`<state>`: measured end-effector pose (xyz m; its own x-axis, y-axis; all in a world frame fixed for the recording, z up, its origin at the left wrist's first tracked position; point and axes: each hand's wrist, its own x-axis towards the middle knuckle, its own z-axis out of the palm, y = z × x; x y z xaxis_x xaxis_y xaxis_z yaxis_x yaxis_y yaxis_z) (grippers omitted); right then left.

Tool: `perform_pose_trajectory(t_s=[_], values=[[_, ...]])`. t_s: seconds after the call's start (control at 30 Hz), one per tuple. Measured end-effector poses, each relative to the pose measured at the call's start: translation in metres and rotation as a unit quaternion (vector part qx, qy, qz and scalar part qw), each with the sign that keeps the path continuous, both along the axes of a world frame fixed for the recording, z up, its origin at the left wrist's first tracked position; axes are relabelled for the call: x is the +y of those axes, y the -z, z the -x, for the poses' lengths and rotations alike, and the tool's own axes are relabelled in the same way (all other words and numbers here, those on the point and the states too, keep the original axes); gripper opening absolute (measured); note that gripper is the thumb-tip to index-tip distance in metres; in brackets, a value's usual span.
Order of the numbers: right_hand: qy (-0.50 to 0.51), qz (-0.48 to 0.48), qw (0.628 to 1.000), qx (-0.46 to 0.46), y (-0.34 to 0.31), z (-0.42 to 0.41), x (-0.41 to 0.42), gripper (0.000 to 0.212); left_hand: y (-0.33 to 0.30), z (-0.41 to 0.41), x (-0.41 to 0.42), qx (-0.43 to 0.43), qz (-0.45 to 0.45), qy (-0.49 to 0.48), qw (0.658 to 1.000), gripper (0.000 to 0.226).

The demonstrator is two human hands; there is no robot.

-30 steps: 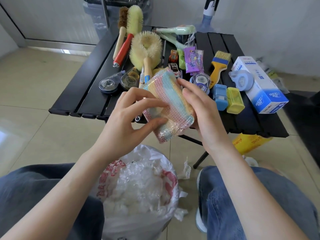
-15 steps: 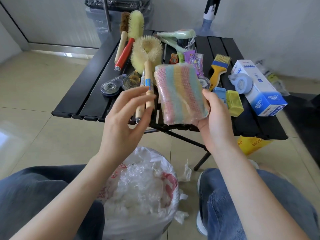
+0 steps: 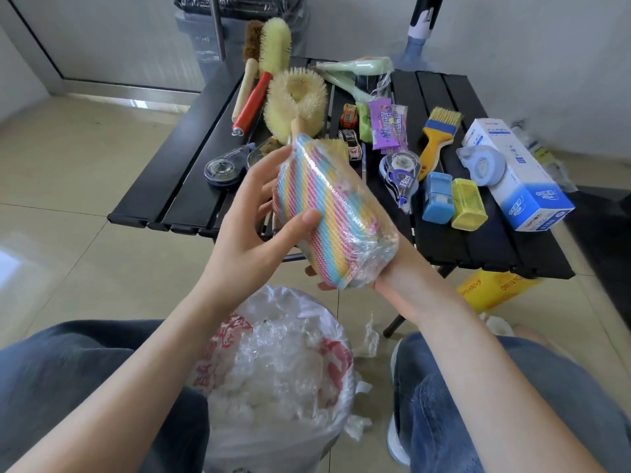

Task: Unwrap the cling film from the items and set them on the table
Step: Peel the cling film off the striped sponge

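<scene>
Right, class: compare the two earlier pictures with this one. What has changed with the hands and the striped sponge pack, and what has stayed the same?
The left hand, off the pack half a second ago, has returned and takes a grip on the striped sponge pack, thumb across its front. The pack has tilted from upright to slanting. The right hand now supports it from underneath at the lower end. The cling film remains on; the things on the table and the bag of film are unchanged.
</scene>
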<state>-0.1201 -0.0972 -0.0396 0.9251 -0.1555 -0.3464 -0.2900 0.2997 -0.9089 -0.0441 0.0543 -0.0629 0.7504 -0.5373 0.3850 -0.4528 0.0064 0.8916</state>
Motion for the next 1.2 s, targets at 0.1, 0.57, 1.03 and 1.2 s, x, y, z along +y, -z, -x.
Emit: perform_pose_trajectory(t_s=[0.1, 0.57, 1.03, 1.2], values=[[-0.015, -0.017, 0.999, -0.042, -0.002, 0.006, -0.005, 0.031, -0.002, -0.001, 0.002, -0.030, -0.020, -0.049, 0.998, 0.058], [-0.016, 0.047, 0.997, -0.057, -0.008, 0.010, -0.015, 0.016, 0.001, 0.001, 0.000, -0.192, -0.045, -0.126, 0.972, 0.060], [-0.015, 0.136, 0.990, -0.040, -0.010, 0.009, -0.009, 0.041, -0.006, 0.002, 0.000, -0.411, -0.076, -0.085, 0.904, 0.022], [-0.016, 0.081, 0.996, -0.017, -0.011, 0.011, -0.012, 0.050, -0.005, 0.005, -0.001, -0.366, -0.125, -0.042, 0.921, 0.031]])
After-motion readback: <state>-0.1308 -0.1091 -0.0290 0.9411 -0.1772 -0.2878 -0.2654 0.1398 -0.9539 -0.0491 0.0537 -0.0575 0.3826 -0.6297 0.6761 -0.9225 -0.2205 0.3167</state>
